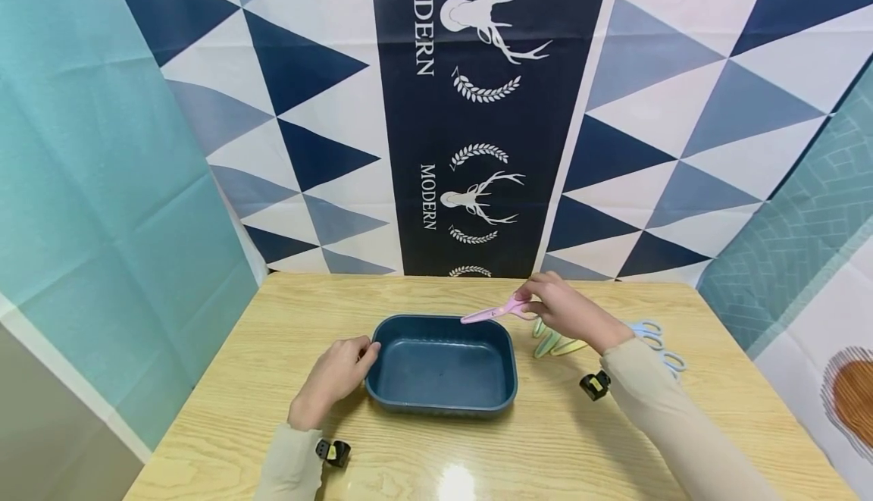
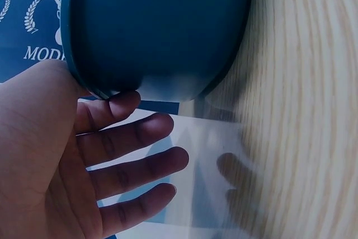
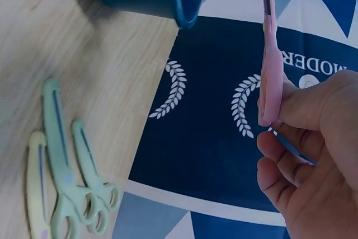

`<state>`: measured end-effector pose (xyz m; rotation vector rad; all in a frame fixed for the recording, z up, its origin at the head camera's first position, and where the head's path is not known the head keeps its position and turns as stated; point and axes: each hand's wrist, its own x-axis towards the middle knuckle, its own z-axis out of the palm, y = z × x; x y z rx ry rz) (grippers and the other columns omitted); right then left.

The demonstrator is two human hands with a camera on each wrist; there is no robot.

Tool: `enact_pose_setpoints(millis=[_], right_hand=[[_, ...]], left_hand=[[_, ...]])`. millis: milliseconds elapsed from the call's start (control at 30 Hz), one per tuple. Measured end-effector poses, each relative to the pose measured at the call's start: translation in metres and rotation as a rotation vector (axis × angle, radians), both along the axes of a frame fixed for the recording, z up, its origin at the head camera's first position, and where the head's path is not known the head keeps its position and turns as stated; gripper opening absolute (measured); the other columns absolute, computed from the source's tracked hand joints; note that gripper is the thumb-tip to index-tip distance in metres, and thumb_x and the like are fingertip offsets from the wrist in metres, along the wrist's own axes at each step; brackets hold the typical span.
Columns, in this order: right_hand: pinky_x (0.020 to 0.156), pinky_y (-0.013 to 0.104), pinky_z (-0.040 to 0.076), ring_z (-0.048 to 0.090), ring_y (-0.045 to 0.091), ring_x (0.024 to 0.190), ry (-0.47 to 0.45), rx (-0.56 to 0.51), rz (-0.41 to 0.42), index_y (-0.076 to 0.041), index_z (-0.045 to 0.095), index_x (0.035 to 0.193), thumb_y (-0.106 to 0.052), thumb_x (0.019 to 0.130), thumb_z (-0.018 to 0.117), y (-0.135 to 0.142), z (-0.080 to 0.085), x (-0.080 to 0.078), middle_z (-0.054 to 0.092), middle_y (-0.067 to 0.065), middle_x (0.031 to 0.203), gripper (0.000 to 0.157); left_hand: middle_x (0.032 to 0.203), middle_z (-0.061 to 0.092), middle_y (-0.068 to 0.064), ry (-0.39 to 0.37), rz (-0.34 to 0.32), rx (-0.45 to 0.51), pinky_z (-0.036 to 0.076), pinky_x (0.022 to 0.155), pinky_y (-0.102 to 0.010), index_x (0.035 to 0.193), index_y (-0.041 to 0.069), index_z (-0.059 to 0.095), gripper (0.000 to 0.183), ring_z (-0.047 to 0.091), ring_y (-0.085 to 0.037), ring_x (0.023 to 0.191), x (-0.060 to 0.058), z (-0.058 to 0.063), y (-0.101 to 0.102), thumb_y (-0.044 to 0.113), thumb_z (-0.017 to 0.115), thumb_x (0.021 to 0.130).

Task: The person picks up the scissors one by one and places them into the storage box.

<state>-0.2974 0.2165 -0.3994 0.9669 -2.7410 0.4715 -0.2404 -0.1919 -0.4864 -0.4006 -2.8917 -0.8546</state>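
White, grey and blue patterned cloth (image 1: 334,69), hung upright, beyond the bin. Wood-grained table (image 1: 546,440), beneath the bin and out past it on all sides. Dark blue bin (image 1: 442,372), one, rectangular with rounded corners, bare inside. Left hand (image 1: 339,372), at the bin's left end: thumb over the rim, forefinger to the outer wall, pinching it; remaining three fingers spread apart. Right hand (image 1: 561,305), beyond the bin's far right corner, raised: thumb and fingers pinching a handle. Pink scissors (image 1: 501,311), one pair, in that pinch, blades seemingly together, tip over the bin's far right rim, handle loops outside it. Large green scissors (image 3: 60,155), small green scissors (image 3: 89,166) and yellow scissors (image 3: 37,177), lying right of the bin. Light blue scissor handles (image 1: 663,356), farther right of the bin, partly behind the sleeve; count uncertain. Handling note, by judgement: keep the pink tip clear of the rim, the blades together and the wrist level; a steady left pinch should stop the bin sliding if it is knocked.
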Motion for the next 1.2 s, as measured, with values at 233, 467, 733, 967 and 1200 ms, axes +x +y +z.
enact_pose_setpoints(millis=[233, 467, 733, 967, 1200], right_hand=[[0.088, 0.047, 0.051, 0.06, 0.03, 0.099, -0.017, 0.0, 0.026, -0.005, 0.075, 0.102, -0.001, 0.092, 0.073, -0.007, 0.005, -0.005, 0.067, 0.004, 0.098, 0.011], [0.088, 0.045, 0.051, 0.061, 0.027, 0.098, -0.019, -0.002, 0.049, -0.006, 0.075, 0.102, -0.002, 0.092, 0.074, -0.016, 0.009, -0.009, 0.067, 0.005, 0.098, 0.011], [0.085, 0.042, 0.051, 0.059, 0.024, 0.095, -0.026, -0.004, 0.068, -0.007, 0.075, 0.104, -0.004, 0.091, 0.075, -0.026, 0.01, -0.014, 0.068, 0.004, 0.099, 0.013], [0.086, 0.042, 0.051, 0.059, 0.023, 0.095, -0.057, 0.003, 0.065, -0.008, 0.076, 0.103, -0.007, 0.092, 0.075, -0.038, 0.009, -0.015, 0.068, 0.004, 0.099, 0.012], [0.09, 0.042, 0.054, 0.058, 0.023, 0.099, -0.076, 0.006, 0.059, -0.008, 0.076, 0.105, -0.004, 0.093, 0.073, -0.05, 0.007, -0.013, 0.068, 0.004, 0.103, 0.013]], left_hand=[[0.06, 0.043, 0.006, 0.008, -0.012, 0.004, 0.035, 0.053, -0.023, 0.072, 0.02, 0.052, 0.037, 0.043, -0.008, 0.053, -0.001, 0.0, 0.002, 0.029, 0.054, 0.108], [0.061, 0.044, 0.005, 0.0, -0.01, 0.02, 0.035, 0.053, -0.023, 0.073, 0.019, 0.053, 0.036, 0.043, -0.009, 0.053, -0.004, -0.001, 0.004, 0.029, 0.054, 0.108], [0.06, 0.043, 0.005, 0.007, -0.013, 0.029, 0.035, 0.052, -0.023, 0.072, 0.018, 0.052, 0.037, 0.042, -0.008, 0.052, -0.005, -0.002, 0.005, 0.028, 0.053, 0.108], [0.06, 0.041, 0.006, 0.016, -0.015, 0.014, 0.033, 0.052, -0.023, 0.071, 0.019, 0.05, 0.038, 0.04, -0.007, 0.052, -0.003, -0.003, 0.003, 0.026, 0.053, 0.108], [0.06, 0.041, 0.006, -0.012, -0.011, 0.019, 0.034, 0.053, -0.023, 0.071, 0.019, 0.05, 0.037, 0.04, -0.007, 0.052, -0.001, -0.002, 0.001, 0.026, 0.052, 0.108]])
